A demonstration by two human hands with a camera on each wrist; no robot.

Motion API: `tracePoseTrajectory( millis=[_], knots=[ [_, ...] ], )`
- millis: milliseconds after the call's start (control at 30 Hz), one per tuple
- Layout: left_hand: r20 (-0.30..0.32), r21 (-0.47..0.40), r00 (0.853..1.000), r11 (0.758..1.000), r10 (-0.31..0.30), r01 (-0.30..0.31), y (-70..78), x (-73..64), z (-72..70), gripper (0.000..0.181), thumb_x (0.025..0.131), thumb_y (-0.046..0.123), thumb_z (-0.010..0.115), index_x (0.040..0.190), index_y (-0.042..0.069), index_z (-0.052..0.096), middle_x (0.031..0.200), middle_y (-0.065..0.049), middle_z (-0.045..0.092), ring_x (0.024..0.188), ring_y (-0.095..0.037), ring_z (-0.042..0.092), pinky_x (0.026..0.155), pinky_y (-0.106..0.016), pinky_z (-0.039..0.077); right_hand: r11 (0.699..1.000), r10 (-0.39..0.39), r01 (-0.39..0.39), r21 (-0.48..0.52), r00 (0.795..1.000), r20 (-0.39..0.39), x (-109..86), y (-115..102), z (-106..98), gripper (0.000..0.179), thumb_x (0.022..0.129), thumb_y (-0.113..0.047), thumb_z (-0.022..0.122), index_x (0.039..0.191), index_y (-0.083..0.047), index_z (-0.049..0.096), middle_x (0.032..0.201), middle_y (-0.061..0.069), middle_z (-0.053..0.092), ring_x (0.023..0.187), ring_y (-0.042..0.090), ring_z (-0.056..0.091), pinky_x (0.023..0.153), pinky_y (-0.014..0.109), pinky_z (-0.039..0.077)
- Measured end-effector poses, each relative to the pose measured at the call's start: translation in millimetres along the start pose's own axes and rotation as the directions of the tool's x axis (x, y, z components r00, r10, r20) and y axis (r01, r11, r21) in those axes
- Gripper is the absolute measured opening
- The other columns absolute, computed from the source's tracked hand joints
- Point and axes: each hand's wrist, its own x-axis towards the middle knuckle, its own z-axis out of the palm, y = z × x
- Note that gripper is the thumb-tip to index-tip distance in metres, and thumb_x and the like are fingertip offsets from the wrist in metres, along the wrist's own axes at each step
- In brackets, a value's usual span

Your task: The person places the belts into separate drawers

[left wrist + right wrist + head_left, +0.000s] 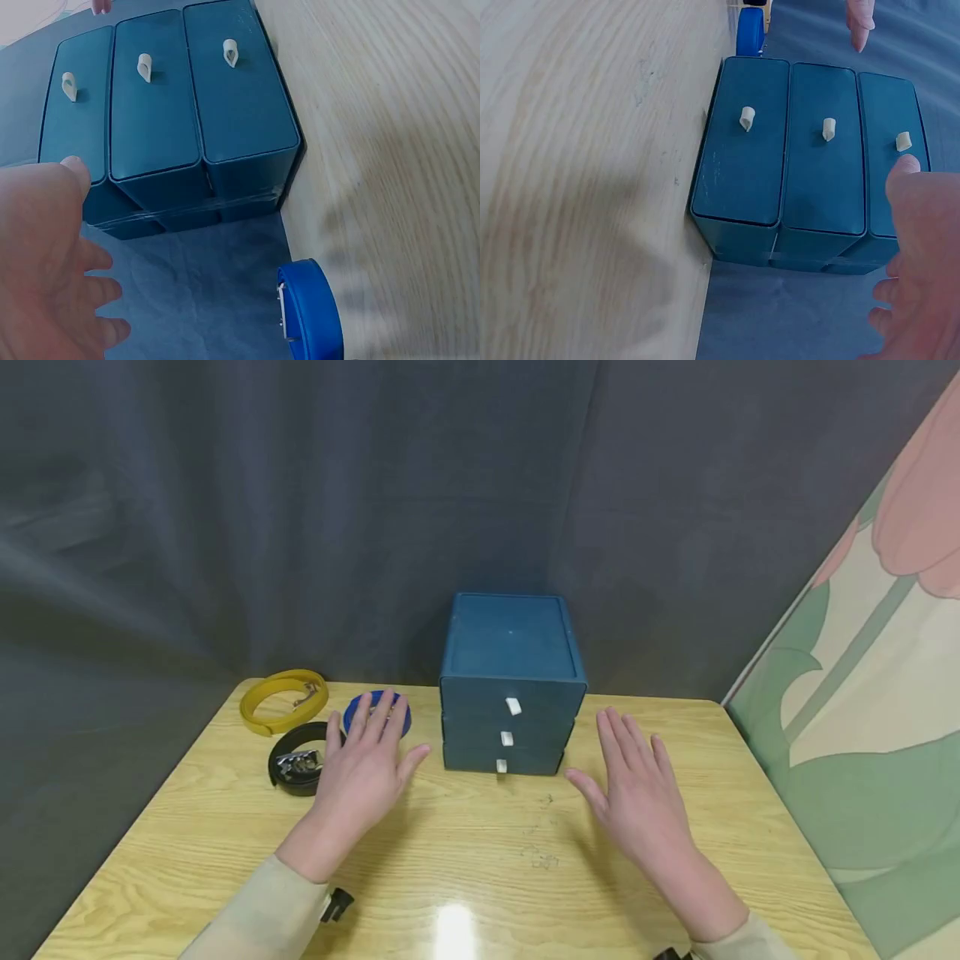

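My left hand [360, 777] is held over the table with straight, spread fingers and nothing in it. Beneath and beyond its fingertips lie a coiled blue belt [315, 311] and a coiled black belt [296, 781] with a silver buckle, both partly covered by the hand in the head view. Farther back is a coiled yellow belt [288, 702]. A dark blue cabinet [513, 639] with three stacked drawers and small white pull tabs stands between the hands, its drawers closed. On its right side my right hand [641, 793] hovers, fingers extended, holding nothing.
The wooden table [465, 852] carries everything, with dark scuff marks in front of the cabinet. A dark grey curtain [360, 510] hangs along the back and left. At the right is a flower-patterned cloth [862, 718].
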Motion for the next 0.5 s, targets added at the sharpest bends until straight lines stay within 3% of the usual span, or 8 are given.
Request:
tracePoseTrajectory(
  millis=[500],
  knots=[
    [-0.006,-0.050,1.000,0.999,-0.005,0.005,7.0,-1.4,-9.9,0.082,0.115,0.063,0.044,0.175,0.010,0.027,0.183,-0.007,0.021,0.169,-0.035,0.014,0.129,-0.075,0.006,0.999,0.001,0.000,0.047,1.000,-0.018,6.9,-9.2,-11.3,0.092,0.109,-0.047,0.067,0.174,0.000,0.022,0.179,0.023,0.025,0.165,0.044,0.022,0.133,0.063,0.014]
  ],
)
